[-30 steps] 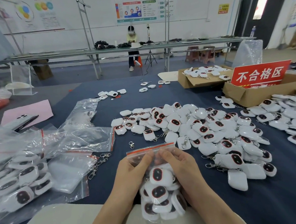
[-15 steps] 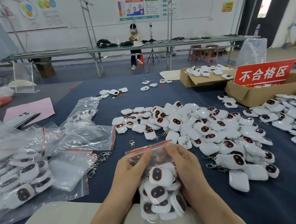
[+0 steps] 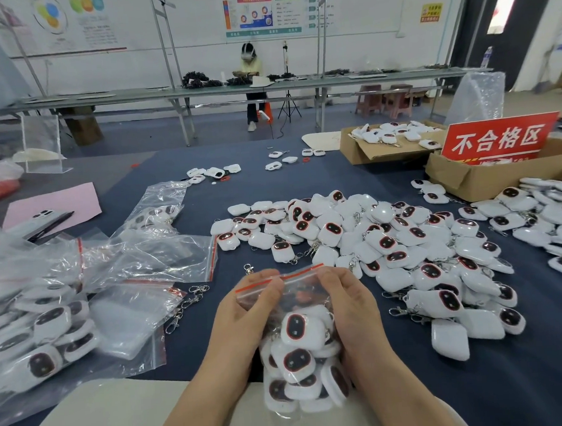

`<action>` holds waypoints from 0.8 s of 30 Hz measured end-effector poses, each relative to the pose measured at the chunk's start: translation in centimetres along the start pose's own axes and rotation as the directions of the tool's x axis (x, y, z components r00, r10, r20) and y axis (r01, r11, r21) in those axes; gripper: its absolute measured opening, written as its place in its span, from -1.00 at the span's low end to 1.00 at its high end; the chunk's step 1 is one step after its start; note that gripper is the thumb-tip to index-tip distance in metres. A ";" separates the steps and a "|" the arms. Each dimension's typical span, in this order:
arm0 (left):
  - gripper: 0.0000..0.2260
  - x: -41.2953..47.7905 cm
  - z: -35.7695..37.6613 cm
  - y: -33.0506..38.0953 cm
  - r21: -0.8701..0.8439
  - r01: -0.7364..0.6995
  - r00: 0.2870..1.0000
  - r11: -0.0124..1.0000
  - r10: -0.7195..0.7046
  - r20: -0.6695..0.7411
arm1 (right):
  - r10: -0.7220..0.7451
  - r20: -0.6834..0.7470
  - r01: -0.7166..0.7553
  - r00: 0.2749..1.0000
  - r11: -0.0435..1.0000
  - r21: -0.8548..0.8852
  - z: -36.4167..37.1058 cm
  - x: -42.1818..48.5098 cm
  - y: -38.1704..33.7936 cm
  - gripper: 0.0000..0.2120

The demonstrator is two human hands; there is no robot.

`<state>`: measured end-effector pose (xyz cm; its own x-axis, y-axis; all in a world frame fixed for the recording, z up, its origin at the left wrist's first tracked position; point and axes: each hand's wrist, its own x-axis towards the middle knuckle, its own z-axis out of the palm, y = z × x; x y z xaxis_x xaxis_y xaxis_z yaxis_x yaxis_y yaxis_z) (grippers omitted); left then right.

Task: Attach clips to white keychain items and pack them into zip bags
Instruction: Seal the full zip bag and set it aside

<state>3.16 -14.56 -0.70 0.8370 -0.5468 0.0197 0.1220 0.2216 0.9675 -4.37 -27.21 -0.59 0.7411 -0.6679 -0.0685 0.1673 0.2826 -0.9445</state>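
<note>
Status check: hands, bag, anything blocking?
Both left hand and right hand pinching zip bag at its red seal strip. Bag packed with white keychains; seal state unclear. Nothing in the way; loose keychain pile sits to the right.

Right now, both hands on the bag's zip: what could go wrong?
1. The bag bulges with keychains; where the left hand and right hand pinch the zip, the seal may end up partly open and some could spill.
2. A loose clip lies on the table just beyond the bag; one keychain may have gone in without its clip.
</note>
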 end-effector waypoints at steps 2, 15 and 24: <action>-0.75 0.1 -0.2 0.1 0.076 -0.060 0.995 0.995 0.066 -0.075 | -0.021 0.008 0.021 1.000 1.000 -0.009 0.0 0.0 0.0 -0.76; -0.95 0.9 0.9 3.4 0.797 -0.330 0.936 0.505 0.284 0.208 | -0.106 0.216 0.125 0.971 0.989 -0.077 -0.6 0.2 0.6 -0.76; -0.89 1.1 0.6 3.4 0.803 -0.239 0.971 0.546 0.146 0.190 | -0.066 0.215 0.086 0.974 0.992 -0.087 -0.4 0.2 0.6 -0.82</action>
<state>4.13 -14.91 2.81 0.7294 -0.6516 0.2085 -0.5620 -0.3968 0.7257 -4.39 -27.50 -1.31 0.8510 -0.5213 0.0645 0.1733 0.1627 -0.9713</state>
